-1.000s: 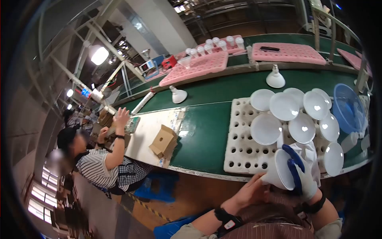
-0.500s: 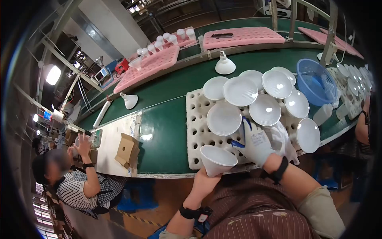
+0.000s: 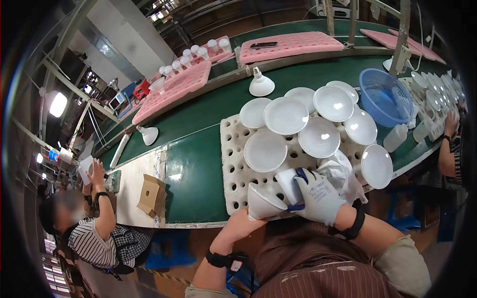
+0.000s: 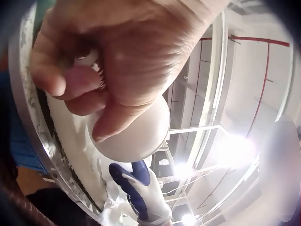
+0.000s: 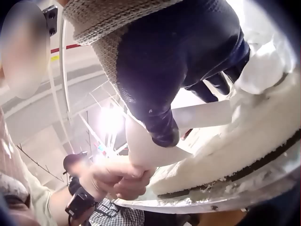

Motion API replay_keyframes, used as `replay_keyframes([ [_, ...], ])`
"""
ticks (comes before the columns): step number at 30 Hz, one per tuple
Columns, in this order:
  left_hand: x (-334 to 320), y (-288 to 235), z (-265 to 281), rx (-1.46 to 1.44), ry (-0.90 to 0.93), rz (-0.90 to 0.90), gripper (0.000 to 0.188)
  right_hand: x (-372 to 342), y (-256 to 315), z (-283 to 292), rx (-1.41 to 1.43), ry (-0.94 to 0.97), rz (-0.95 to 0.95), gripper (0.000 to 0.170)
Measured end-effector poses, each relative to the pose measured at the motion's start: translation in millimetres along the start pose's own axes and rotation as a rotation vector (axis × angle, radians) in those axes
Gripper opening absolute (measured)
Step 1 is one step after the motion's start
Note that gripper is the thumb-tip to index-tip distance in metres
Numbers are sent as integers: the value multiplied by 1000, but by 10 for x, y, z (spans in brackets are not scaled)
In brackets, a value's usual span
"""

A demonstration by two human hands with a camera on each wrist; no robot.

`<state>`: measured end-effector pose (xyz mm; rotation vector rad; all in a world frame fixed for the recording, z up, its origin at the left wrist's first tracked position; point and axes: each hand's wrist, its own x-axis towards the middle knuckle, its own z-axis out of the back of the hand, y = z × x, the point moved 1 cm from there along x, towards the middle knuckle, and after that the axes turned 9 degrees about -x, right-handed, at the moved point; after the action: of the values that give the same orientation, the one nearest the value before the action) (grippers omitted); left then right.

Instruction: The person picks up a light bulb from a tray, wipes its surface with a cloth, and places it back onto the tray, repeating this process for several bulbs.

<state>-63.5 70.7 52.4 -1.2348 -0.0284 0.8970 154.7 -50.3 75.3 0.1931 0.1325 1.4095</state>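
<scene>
- At the near edge of the white foam tray [image 3: 233, 161], a reflector lamp [image 3: 266, 202] hangs tilted in the left hand [image 3: 243, 224], whose bare fingers curl round its base.
- Just beside it, over the tray's near part, the gloved right hand [image 3: 320, 198] pinches a white piece [image 3: 286, 185] between thumb and fingers; exactly what it is, I cannot tell.
- Printed lettering marks the glove's back, and a small pale tag [image 3: 236, 265] sits on the left wrist strap, nearer the wearer than the tray; both are too small to read.
- Only the left wrist view shows metal threads [image 4: 100, 79] inside the curled fingers, plus red ceiling pipes [image 4: 258, 40].
- The right wrist view alone shows the glove's broad dark-blue palm [image 5: 155, 70].
- Only the head view gives the white lamps [image 3: 266, 150] on the tray, the blue basket [image 3: 387, 116] right of it and the cardboard box [image 3: 152, 194] to its left.
</scene>
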Motion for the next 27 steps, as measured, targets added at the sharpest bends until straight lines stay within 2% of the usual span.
replay_keyframes([
  [1, 6, -41, 1, 81, -63, -269, 49, 35, 28, -23, -20, 16, -10, 65],
  [2, -38, -98, -9, 304, -223, -154, 44, 71, 30, -124, -48, -4, 9, 65],
  [3, -30, -113, -23, 307, -219, -159, 44, 101, 68, -122, -32, -1, 33, 64],
  [5, -43, -140, -26, 509, -413, -294, 36, 135, 104, -199, -115, 25, 15, 63],
  [6, -33, -153, -36, 510, -412, -296, 36, 139, 109, -132, -116, 23, 13, 63],
  [8, 15, -170, -61, 627, -450, -228, 25, 152, 101, 37, 108, 120, -40, 61],
  [9, 34, -137, -51, 622, -446, -224, 25, 135, 116, 8, 106, 128, -40, 61],
  [11, 109, -59, 18, 694, -463, -444, 21, 105, 153, -55, -105, 8, 61, 58],
  [12, 132, -54, 40, 710, -503, -501, 19, 142, 187, -31, -136, 79, 70, 57],
  [15, 133, -103, 110, 782, -493, -537, 18, 192, 79, -296, -154, 22, 59, 56],
  [17, 129, -96, 153, 781, -473, -539, 17, 153, 16, -104, -59, 73, 44, 58],
  [19, 134, -126, 188, 777, -449, -544, 16, 82, -89, -23, 315, -124, -20, 60],
  [20, 123, -156, 186, 752, -379, -514, 15, 40, -138, -11, 502, -210, 29, 63],
  [21, 117, -196, 176, 727, -307, -485, 15, -11, -137, 83, 498, -203, 24, 63],
  [23, 145, -286, 145, 704, -271, -468, 17, -140, -82, 360, 404, -293, 403, 59],
  [25, 218, -319, 119, 694, -237, -485, 16, -171, 16, 295, 163, -262, 617, 50],
  [27, 263, -398, 100, 799, -175, -419, 14, -57, -51, 116, 177, -267, 616, 50],
])
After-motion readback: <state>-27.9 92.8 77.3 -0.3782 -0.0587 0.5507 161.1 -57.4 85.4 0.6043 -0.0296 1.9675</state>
